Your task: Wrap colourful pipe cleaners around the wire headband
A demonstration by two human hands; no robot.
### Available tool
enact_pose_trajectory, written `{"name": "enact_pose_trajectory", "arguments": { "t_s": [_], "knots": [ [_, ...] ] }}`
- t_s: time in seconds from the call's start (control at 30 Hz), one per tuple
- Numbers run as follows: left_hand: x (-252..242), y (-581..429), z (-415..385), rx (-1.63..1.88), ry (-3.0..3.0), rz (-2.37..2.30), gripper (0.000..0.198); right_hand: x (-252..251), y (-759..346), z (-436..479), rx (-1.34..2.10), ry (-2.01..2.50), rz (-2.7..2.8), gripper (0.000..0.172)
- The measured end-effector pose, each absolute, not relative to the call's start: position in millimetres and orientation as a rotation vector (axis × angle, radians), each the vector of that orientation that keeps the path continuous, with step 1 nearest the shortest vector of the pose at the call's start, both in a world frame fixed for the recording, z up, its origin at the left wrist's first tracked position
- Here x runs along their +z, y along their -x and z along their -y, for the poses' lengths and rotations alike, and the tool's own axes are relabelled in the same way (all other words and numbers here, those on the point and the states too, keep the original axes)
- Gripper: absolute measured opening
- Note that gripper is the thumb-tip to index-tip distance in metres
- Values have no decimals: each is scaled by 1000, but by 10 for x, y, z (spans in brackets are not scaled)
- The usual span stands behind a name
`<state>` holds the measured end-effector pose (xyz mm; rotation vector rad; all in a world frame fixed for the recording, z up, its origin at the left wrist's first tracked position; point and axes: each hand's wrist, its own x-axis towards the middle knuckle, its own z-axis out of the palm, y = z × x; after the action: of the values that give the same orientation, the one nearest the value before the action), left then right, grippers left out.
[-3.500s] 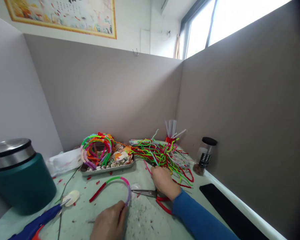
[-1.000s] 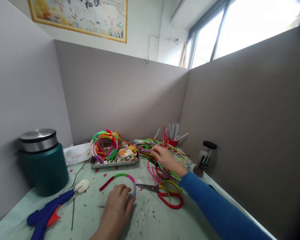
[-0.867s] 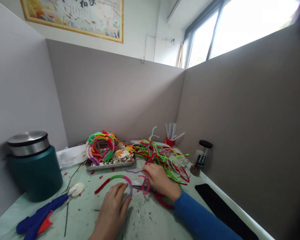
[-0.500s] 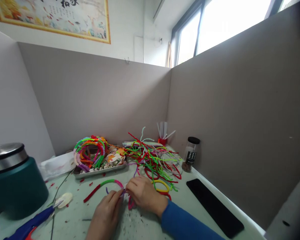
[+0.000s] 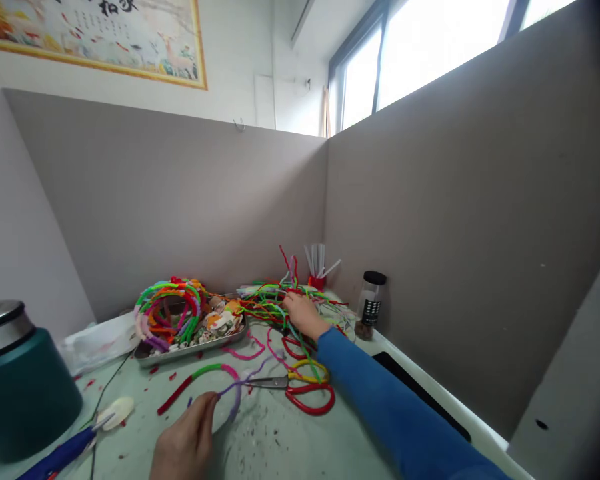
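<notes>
My left hand (image 5: 185, 433) is closed at the front of the table, pinching a purple pipe cleaner (image 5: 230, 387). It is joined to a curved ring piece (image 5: 207, 369) wound in red, green, pink and purple sections. My right hand (image 5: 304, 313) reaches into a tangled pile of coloured pipe cleaners (image 5: 263, 303), its fingers bent around some strands; the fingertips are partly hidden. Red-and-yellow-handled scissors (image 5: 310, 398) lie between the hands, blades toward the purple strand. Loose pink pipe cleaners (image 5: 247, 353) lie behind them.
Left: a metal tray (image 5: 190, 352) with finished wrapped rings (image 5: 170, 313) and small cut pieces, a teal flask (image 5: 25, 393), and a blue-handled tool (image 5: 63, 453). Right: a black-lidded jar (image 5: 371, 307) and a black flat strip (image 5: 420, 397). A red cup of white sticks (image 5: 317, 283) stands at the back.
My right hand has left the ring piece and moved up to the pile, uncovering the scissors. My left hand has shifted slightly left and down, still holding the purple strand.
</notes>
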<state>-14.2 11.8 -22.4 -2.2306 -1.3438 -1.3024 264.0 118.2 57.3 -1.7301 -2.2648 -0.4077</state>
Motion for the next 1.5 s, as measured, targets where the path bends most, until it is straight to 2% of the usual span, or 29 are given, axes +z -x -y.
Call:
{"name": "enact_pose_trajectory", "arguments": {
  "t_s": [0.3,0.37,0.5,0.6,0.7,0.8,0.93,1.07,1.13,1.23,1.33,1.5],
  "knots": [
    [-48,153,-14,-1460,2234,1918,28,664,-2538,-809,-316,1706,2061,29],
    [-36,130,-3,-1489,2230,1937,27,560,-2334,-649,-28,1622,1948,32],
    [-49,91,21,-1436,2365,1893,25,307,-1828,-446,1157,1244,1789,42],
    [-20,44,68,-1332,2577,1754,24,222,-1563,-459,1434,1032,1386,33],
    [49,8,115,-1224,2846,1548,24,229,-1510,-539,1472,972,1242,32],
    [83,31,88,-1349,2878,1610,24,247,-1600,-587,1535,870,1279,33],
    [30,126,-56,-1749,2583,1981,31,226,-1697,-555,1786,781,1375,31],
    [10,149,-141,-2354,2393,2299,45,144,-1598,-438,2025,893,1583,27],
    [32,130,-139,-2621,2339,2303,47,97,-1511,-361,2126,964,1661,25],
    [61,112,-116,-2820,2238,2315,44,73,-1425,-251,2255,1030,1758,26],
    [52,122,-101,-2697,2377,2361,40,120,-1434,-203,2192,961,1915,34],
    [13,128,-87,-2190,2699,2261,39,230,-1515,-298,1587,1025,1801,29]
  ]
}}
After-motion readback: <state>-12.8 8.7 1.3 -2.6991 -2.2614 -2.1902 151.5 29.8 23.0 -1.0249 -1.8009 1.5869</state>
